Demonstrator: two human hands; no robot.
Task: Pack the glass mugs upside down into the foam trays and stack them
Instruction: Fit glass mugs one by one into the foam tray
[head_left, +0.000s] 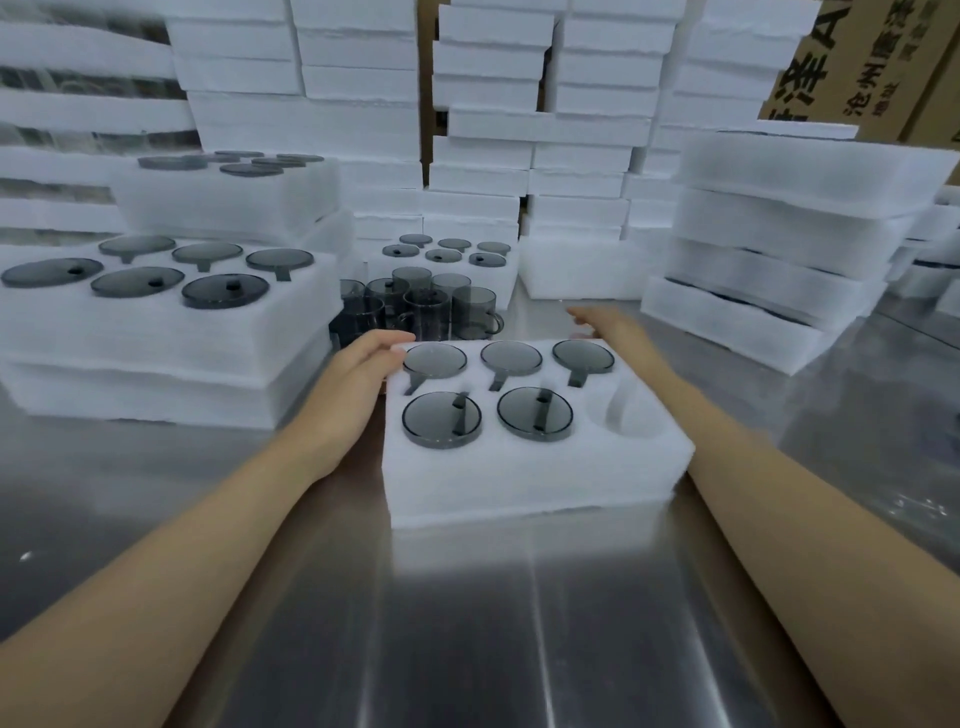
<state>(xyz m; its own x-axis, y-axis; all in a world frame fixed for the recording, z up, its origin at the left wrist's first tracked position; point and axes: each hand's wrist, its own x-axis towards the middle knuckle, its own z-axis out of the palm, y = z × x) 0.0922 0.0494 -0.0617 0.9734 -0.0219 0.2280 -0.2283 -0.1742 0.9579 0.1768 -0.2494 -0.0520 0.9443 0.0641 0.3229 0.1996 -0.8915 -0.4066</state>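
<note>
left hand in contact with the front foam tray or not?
Touching. Head view: the left hand curls round the far left corner of the foam tray, a fingertip lying on its top face, no gap.

The light is bright, even and cool, and shadows are faint. Pale vertical streaks of glare run down the steel table (467, 623) at lower centre. Wide-angle distortion bends the stacked foam trays (78, 114) at the upper left. Mild blur softens the frame, most at its edges.
</note>
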